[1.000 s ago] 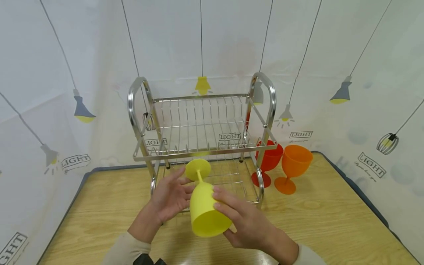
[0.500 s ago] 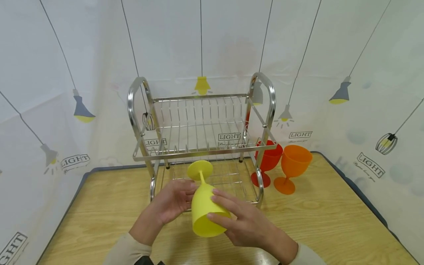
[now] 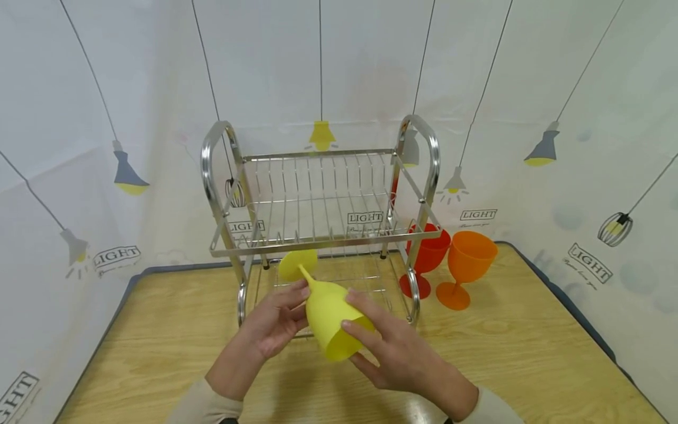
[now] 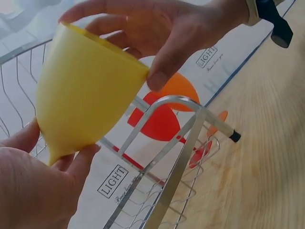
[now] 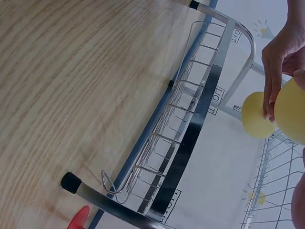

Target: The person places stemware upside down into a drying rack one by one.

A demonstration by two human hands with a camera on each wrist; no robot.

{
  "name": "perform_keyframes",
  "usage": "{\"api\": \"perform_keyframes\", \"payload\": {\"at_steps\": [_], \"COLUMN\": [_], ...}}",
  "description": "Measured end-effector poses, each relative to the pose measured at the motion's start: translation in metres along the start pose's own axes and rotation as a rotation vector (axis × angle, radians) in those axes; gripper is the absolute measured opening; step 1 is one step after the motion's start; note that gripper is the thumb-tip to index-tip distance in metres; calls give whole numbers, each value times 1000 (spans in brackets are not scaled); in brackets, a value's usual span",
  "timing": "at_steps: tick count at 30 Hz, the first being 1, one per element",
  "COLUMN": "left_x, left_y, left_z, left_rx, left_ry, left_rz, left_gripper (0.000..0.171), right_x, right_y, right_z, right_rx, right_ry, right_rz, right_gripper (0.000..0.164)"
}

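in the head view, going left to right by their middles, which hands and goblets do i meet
Left hand, yellow goblet, right hand, red goblet, orange goblet.

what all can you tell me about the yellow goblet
The yellow goblet is plain and matte, apparently plastic, with a deep bowl, a thin stem and a round foot. It is tilted, mouth down and foot raised, in front of the metal rack. The right hand holds the bowl at its rim; the left hand pinches it where bowl meets stem.
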State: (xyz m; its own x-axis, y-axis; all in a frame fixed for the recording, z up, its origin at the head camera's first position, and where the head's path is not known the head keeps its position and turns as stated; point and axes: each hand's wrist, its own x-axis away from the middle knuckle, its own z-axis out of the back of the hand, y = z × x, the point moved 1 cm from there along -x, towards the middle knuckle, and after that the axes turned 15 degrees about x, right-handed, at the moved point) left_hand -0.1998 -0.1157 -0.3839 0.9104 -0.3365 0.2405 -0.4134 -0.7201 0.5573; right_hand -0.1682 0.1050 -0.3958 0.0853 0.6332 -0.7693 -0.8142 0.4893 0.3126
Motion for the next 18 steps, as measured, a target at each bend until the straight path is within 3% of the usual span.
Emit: {"api": "perform_keyframes", "payload": {"at_steps": [8,15,18], "left_x": [6,12,14], "left_y": [-7,-14,-17], "left_z": [-7,-13,-15], "left_rx": [61,77,84], "left_ry": [82,80,100], "left_rz": [-106,-213,-247], "left_gripper": [41,66,63], "right_x": [0,6,9], "right_y": [3,5,6], "right_z": [0,-5,-8], "right_rx": [60,108,123], "right_ry": [24,38,38], "right_rz": [-64,-126,-154], "right_gripper": [62,61,61]}}
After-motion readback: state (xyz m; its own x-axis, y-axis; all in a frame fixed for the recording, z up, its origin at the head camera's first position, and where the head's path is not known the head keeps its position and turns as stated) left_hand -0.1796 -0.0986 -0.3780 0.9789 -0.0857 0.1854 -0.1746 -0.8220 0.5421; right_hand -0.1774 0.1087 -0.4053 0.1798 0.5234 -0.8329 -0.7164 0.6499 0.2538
